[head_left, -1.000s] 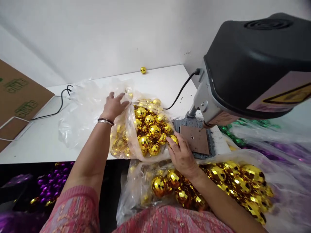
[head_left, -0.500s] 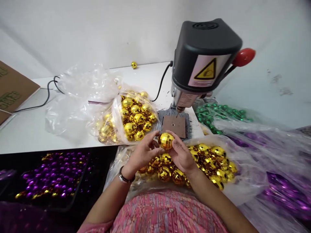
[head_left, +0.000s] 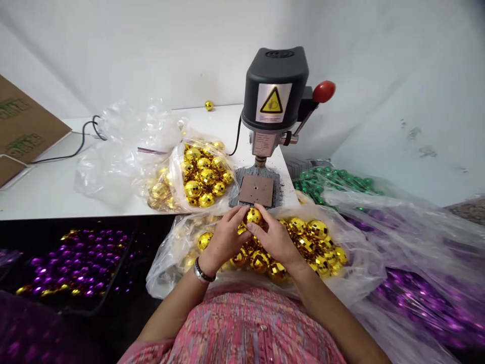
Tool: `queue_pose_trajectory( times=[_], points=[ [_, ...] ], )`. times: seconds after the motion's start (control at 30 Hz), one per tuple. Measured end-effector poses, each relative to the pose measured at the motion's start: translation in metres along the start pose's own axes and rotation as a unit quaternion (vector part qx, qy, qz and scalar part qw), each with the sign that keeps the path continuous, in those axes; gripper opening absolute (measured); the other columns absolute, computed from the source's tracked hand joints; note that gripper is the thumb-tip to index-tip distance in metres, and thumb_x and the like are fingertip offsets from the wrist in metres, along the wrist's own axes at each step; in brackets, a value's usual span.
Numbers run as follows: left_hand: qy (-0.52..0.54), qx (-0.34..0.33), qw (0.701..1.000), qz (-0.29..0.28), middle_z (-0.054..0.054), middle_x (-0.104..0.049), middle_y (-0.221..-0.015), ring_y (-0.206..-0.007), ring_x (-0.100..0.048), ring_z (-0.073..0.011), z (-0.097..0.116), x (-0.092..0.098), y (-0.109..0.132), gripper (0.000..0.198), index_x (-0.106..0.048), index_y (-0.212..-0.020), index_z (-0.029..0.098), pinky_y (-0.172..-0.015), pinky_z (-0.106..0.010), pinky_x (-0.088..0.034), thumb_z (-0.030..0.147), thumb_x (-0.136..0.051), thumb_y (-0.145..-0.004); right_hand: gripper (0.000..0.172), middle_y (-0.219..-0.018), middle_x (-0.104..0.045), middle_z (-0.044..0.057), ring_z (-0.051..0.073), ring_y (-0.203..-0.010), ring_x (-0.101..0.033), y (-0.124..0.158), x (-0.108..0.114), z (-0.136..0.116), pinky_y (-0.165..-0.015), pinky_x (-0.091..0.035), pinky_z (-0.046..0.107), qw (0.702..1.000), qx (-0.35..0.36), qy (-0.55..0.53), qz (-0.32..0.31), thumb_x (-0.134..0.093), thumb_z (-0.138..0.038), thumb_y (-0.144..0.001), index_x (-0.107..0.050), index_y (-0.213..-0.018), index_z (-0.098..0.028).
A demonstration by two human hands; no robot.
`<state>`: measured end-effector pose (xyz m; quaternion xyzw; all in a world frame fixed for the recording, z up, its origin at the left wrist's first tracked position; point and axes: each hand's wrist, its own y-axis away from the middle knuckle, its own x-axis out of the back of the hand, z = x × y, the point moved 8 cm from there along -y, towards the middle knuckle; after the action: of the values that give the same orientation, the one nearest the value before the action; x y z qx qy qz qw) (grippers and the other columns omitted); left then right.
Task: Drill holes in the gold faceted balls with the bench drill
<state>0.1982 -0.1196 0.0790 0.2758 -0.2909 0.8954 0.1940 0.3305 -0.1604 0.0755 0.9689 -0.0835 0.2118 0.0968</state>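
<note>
Fingers (head_left: 237, 216) of L hand (head_left: 226, 238) & R hand (head_left: 278, 241) are closed round one gold mirror-faceted ball (head_left: 254, 216), gripping it from both sides, R thumb across its near face. Ball's held btwn the hands, over a clear plastic bag (head_left: 162, 275) full of similar gold balls (head_left: 259, 262) and just short of the drill press's brown board (head_left: 248, 191). Bracelets (head_left: 202, 272) on L wrist.

Drill press (head_left: 275, 71) faces the person: blk housing w/ yellow warning triangle (head_left: 272, 101), red lever knob (head_left: 324, 91) on its R side. Board has a small hole, lies flat on the grey base (head_left: 277, 184); dark bits scattered nearby on the white table (head_left: 227, 121).

L of press: 2nd clear bag (head_left: 176, 177), also w/ gold balls. Single small gold ball (head_left: 208, 105) at table's back edge, nr wall. Cardboard box (head_left: 22, 136) far L. Green balls (head_left: 337, 178) & purple balls (head_left: 424, 303) under plastic, R side.
</note>
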Motion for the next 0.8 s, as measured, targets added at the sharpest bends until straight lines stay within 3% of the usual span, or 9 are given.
queue_pose_trajectory(
  times=[0.13,0.23,0.33,0.4,0.47,0.6,0.8],
  points=[
    [0.013,0.020,0.999,-0.028,-0.013,-0.067,-0.131,-0.119,-0.065,-0.0243,0.006,-0.007,-0.004,0.058,-0.058,-0.133,0.018,-0.105,-0.040,-0.055,0.008,-0.069,-0.077,0.065,-0.139,-0.064,0.015,0.031,-0.130,-0.061,0.001,0.005,-0.001,-0.115,-0.046,0.050,0.998,0.012,0.055,0.018,-0.061,-0.044,-0.084,-0.057,-0.143,-0.016],
    [0.069,0.064,0.993,-0.067,-0.011,-0.072,-0.117,-0.104,-0.068,-0.0230,0.003,-0.007,-0.017,0.046,-0.062,-0.122,0.017,-0.094,-0.037,-0.056,0.016,-0.072,-0.077,0.067,-0.140,-0.063,0.015,0.029,-0.125,-0.065,0.002,0.011,0.002,-0.110,-0.051,0.047,0.999,0.029,0.025,0.016,-0.058,-0.048,-0.087,-0.053,-0.146,-0.019],
    [0.158,0.192,0.965,-0.085,-0.007,-0.072,-0.096,-0.081,-0.066,-0.0178,-0.019,-0.005,-0.039,0.038,-0.065,-0.113,0.014,-0.072,-0.029,-0.054,0.032,-0.072,-0.081,0.071,-0.140,-0.063,0.015,0.024,-0.111,-0.071,0.002,0.028,0.010,-0.095,-0.058,0.039,0.998,0.024,-0.038,0.041,-0.056,-0.056,-0.089,-0.048,-0.150,-0.020],
    [0.210,0.289,0.931,-0.076,-0.006,-0.070,-0.089,-0.070,-0.062,-0.0145,-0.039,-0.007,-0.054,0.041,-0.065,-0.112,0.012,-0.061,-0.025,-0.048,0.039,-0.072,-0.082,0.064,-0.128,-0.070,0.014,0.022,-0.104,-0.072,0.003,0.044,0.016,-0.090,-0.059,0.036,0.996,0.019,-0.049,0.076,-0.056,-0.060,-0.088,-0.061,-0.137,-0.020],
    [0.247,0.342,0.905,-0.060,-0.005,-0.069,-0.085,-0.062,-0.058,-0.0112,-0.054,-0.013,-0.070,0.042,-0.066,-0.110,0.011,-0.056,-0.023,-0.043,0.041,-0.072,-0.082,0.057,-0.110,-0.075,0.011,0.022,-0.096,-0.072,0.007,0.058,0.022,-0.087,-0.058,0.035,0.994,0.015,-0.046,0.099,-0.055,-0.063,-0.087,-0.070,-0.120,-0.020],
    [0.253,0.352,0.900,-0.035,-0.002,-0.068,-0.080,-0.055,-0.051,-0.0083,-0.068,-0.028,-0.096,0.039,-0.069,-0.106,0.013,-0.055,-0.023,-0.041,0.040,-0.075,-0.080,0.056,-0.092,-0.076,0.008,0.020,-0.082,-0.070,0.016,0.075,0.040,-0.080,-0.055,0.035,0.992,-0.003,-0.046,0.121,-0.055,-0.067,-0.085,-0.074,-0.109,-0.020],
    [0.216,0.331,0.918,-0.022,-0.002,-0.069,-0.079,-0.060,-0.054,-0.0100,-0.075,-0.043,-0.111,0.035,-0.069,-0.101,0.015,-0.058,-0.022,-0.044,0.035,-0.079,-0.074,0.057,-0.088,-0.075,0.008,0.020,-0.080,-0.069,0.028,0.091,0.065,-0.080,-0.055,0.035,0.987,-0.024,-0.058,0.147,-0.055,-0.069,-0.084,-0.075,-0.105,-0.020]
  ],
)
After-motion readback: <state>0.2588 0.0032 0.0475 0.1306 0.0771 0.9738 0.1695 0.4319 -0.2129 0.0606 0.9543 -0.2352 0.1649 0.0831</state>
